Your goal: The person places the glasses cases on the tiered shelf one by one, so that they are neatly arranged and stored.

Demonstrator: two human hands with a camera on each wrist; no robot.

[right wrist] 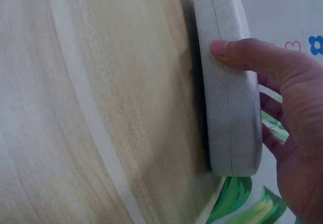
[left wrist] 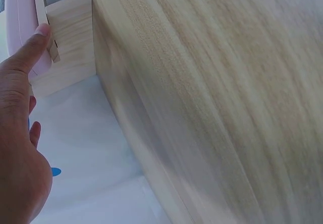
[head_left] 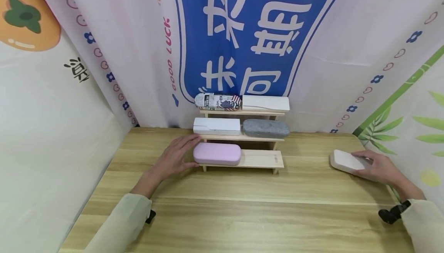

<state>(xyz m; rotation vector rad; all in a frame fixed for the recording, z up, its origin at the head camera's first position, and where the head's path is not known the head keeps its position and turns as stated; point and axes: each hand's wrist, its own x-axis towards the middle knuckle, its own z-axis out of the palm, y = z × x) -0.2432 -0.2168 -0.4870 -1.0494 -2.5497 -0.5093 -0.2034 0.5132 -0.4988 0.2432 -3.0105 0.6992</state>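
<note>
A three-tier wooden rack [head_left: 261, 158] stands at the back of the table. My left hand [head_left: 175, 156] grips its left end, thumb against the front edge of the lowest tier and fingers up by the middle one. A lilac glasses case [head_left: 217, 153] lies on the left part of the lowest tier, right beside that hand. Far to the right, my right hand [head_left: 379, 168] holds an off-white glasses case [head_left: 348, 161]. In the right wrist view the thumb lies across the seam of this case [right wrist: 229, 113], with the other fingers partly hidden behind it.
The middle tier bears a white case [head_left: 216, 126] and a grey felt case [head_left: 265, 128]. On top are a newspaper-print case [head_left: 217, 102] and another white case [head_left: 265, 103]. Printed curtains [head_left: 319, 72] hang behind and beside the wood-grain table [head_left: 236, 222].
</note>
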